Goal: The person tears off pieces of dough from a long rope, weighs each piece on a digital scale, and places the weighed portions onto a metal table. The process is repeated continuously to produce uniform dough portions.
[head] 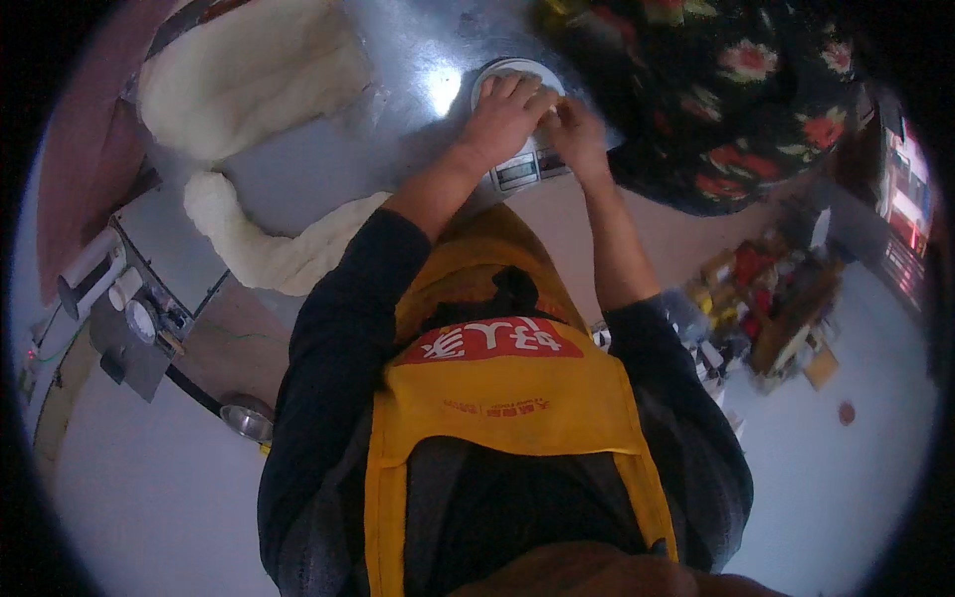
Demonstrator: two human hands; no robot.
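My left hand (507,116) lies over the round white pan of a small scale (526,69), its fingers spread across the pan. Close beside it, my right hand (576,138) has bent fingers at the pan's right edge, near the left thumb. A small pale bit shows between the hands; what it is, and whether either hand grips it, is hidden. The scale's display panel (516,172) faces me below the pan. To the left, a long curved roll of dough (257,242) lies on the metal worktop (291,160), its right end behind my left sleeve.
A large slab of dough (246,82) lies at the upper left of the worktop. Dark flowered cloth (716,112) bulges at the upper right, close by my right hand. A metal bowl (248,423) is low at the left; mixed goods (776,306) are heaped at the right.
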